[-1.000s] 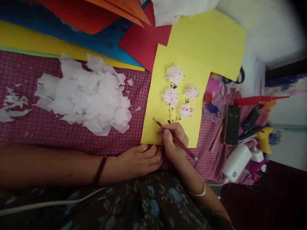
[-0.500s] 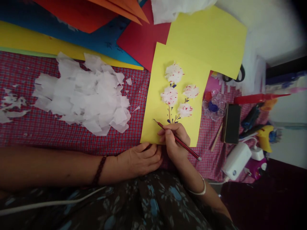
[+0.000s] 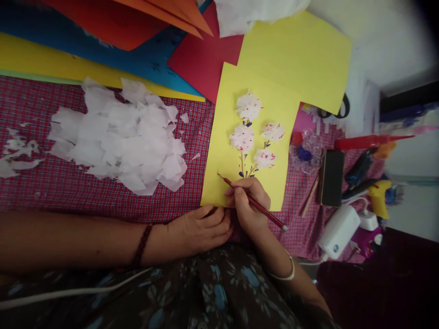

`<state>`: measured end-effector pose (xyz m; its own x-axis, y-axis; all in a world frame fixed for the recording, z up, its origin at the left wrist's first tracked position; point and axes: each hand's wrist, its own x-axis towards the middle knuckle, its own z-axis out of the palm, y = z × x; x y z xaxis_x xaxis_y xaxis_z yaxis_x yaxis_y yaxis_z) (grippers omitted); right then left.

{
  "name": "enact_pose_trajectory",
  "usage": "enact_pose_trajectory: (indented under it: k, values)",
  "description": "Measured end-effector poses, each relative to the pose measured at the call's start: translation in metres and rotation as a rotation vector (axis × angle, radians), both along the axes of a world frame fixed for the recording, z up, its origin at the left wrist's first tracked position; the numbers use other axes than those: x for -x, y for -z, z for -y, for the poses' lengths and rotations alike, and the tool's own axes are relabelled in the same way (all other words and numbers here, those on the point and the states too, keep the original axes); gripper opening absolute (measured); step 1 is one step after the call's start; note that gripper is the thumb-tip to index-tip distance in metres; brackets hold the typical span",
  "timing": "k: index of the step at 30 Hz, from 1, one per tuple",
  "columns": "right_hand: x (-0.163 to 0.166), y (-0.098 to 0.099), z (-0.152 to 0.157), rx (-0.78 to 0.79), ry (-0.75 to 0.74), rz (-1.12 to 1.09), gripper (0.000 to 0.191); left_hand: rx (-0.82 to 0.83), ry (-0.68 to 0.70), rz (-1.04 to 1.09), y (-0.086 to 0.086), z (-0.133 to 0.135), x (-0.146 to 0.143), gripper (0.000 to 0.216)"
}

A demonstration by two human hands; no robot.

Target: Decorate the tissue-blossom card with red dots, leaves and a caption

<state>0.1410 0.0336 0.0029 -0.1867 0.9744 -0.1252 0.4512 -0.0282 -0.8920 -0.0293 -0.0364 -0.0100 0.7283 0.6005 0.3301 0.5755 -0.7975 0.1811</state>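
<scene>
My right hand [image 3: 248, 203] grips a red pencil [image 3: 270, 215] whose tip rests on a yellow sheet [image 3: 222, 151], low and left of the drawn stems. The sheet bears several white tissue flowers [image 3: 248, 106] flecked with red. Flat on the red checked cloth [image 3: 68, 183], my left hand [image 3: 200, 230] presses its fingertips on the sheet's near edge. A dark braided band circles the left wrist, a white bangle the right.
A heap of torn white tissue pieces [image 3: 116, 137] lies left of the sheet. Coloured card sheets [image 3: 137, 50] overlap at the back. To the right are a paint palette [image 3: 306, 153], a dark phone [image 3: 331, 177], a white charger [image 3: 338, 230] and glue guns [image 3: 375, 194].
The pencil tip has shifted slightly on the yellow sheet; both hands otherwise stay in place.
</scene>
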Motion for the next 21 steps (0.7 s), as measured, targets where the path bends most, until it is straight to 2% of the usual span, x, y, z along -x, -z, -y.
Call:
enact_pose_trajectory:
  k: [5,8,11,21]
  values:
    - [0.0008,-0.0024,0.0000,0.025,-0.038,-0.005,0.009,-0.001,0.003,-0.006,0.0012,0.0005,0.0001,0.027]
    - [0.0029,-0.0049,-0.0003,-0.018,-0.046,-0.003,0.008,-0.005,0.004,-0.004,0.0012,0.0006,0.0005,0.026]
    - [0.0028,-0.0037,0.0016,-0.059,-0.009,-0.018,0.008,-0.012,0.010,-0.011,0.0009,0.0005,0.0008,0.026]
    - [0.0065,-0.0040,-0.0001,-0.057,0.078,-0.015,0.006,-0.027,0.001,-0.018,0.0014,0.0008,0.0010,0.026]
